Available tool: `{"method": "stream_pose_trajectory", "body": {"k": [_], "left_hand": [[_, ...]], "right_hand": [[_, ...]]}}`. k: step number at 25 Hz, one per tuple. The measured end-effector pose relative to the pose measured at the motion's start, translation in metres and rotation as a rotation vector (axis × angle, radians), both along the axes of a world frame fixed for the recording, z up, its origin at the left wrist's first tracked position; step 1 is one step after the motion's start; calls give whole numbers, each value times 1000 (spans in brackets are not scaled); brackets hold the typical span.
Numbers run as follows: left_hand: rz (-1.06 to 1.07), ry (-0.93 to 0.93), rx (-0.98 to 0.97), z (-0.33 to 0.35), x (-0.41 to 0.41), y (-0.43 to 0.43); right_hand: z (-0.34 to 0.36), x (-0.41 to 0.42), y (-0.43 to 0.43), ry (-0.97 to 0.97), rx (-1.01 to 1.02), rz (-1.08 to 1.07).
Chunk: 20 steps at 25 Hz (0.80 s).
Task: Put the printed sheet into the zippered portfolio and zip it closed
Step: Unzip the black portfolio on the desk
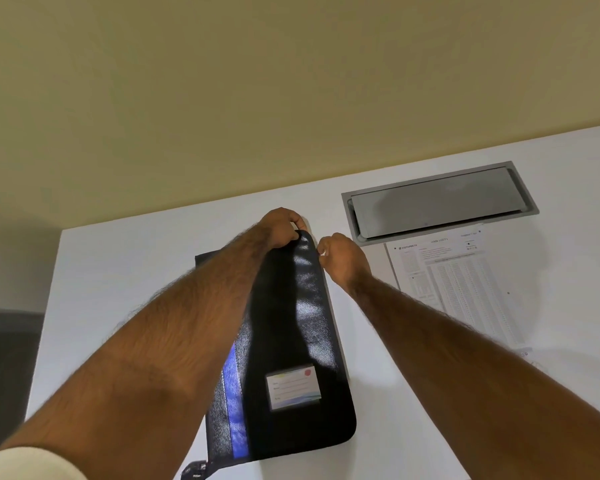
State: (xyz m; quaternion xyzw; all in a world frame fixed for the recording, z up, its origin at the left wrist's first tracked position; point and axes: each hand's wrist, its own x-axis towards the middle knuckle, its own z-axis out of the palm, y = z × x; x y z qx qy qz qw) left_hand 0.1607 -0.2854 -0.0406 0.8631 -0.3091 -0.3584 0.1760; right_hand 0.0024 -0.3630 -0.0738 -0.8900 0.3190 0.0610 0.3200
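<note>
Head view: the black zippered portfolio (pixel 291 327) lies on the white table (pixel 118 254), near its front edge. The left hand (pixel 281 225) curls its fingers round the portfolio's far corner. The right hand (pixel 343 258), just beside it, pinches the portfolio's right edge with curled fingers. The printed sheet (pixel 465 289) lies flat toward the table's right edge, below a grey hatch (pixel 440 199), apart from both hands.

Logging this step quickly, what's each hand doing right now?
Left hand: grips the top corner of the black zippered portfolio.
Right hand: pinches something small at the portfolio's right edge, apparently the zipper pull.
</note>
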Motion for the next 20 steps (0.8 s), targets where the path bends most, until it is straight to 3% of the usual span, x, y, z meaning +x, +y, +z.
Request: {"method": "stream_pose_trajectory", "body": {"k": [11, 20], "left_hand": [[46, -41, 10, 1, 4, -6], [52, -153, 41, -22, 7, -20]], "right_hand": [[5, -16, 5, 33, -171, 203], [-3, -79, 25, 26, -217, 204]]}}
